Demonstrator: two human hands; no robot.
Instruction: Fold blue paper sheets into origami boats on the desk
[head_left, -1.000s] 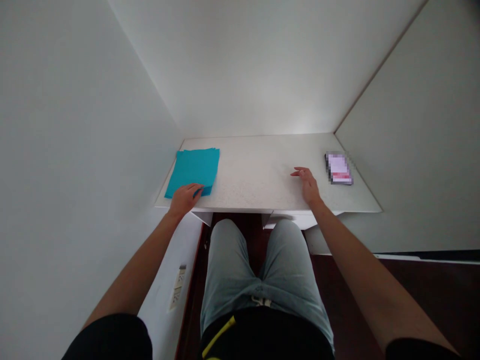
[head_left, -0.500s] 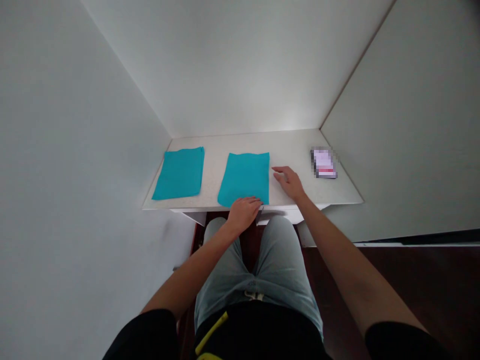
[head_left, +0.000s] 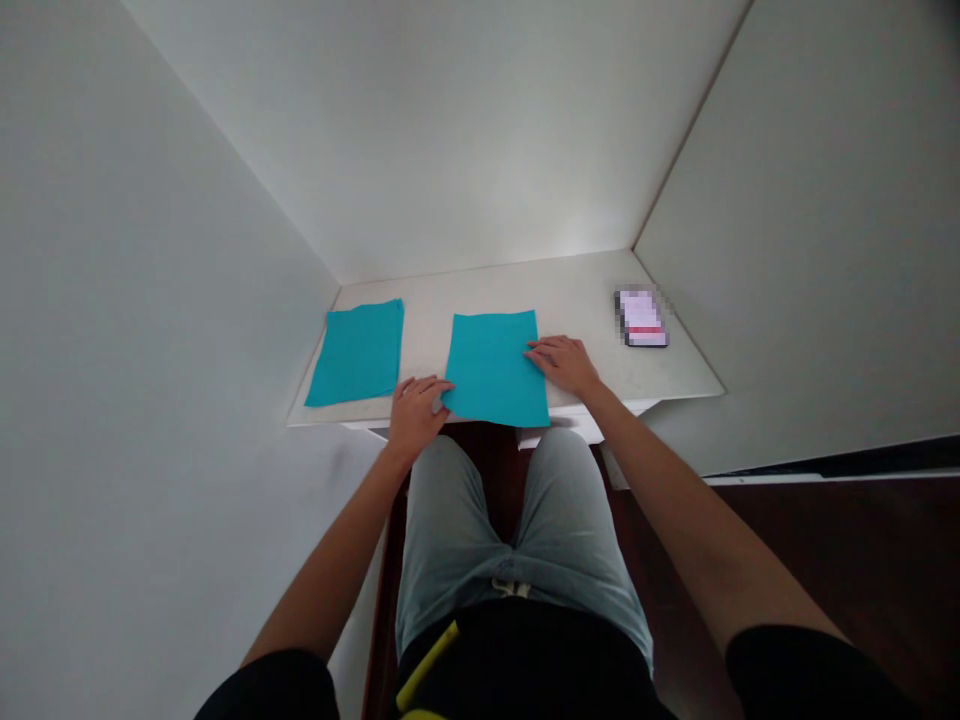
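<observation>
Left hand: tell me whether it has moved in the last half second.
Yes. The left hand slid left along the table edge, from midway along the centre teal sheet to its near-left corner, closer to the left teal sheet.

Single head-worn view, facing forward and down, desk (head_left: 592, 292) close below

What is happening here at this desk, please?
A seated person works with both bare hands at a white desk. The left hand touches the near left corner of a teal sheet lying flat in the middle; the right hand rests on its right edge. A second teal sheet lies apart at the left, a phone at the far right.
</observation>
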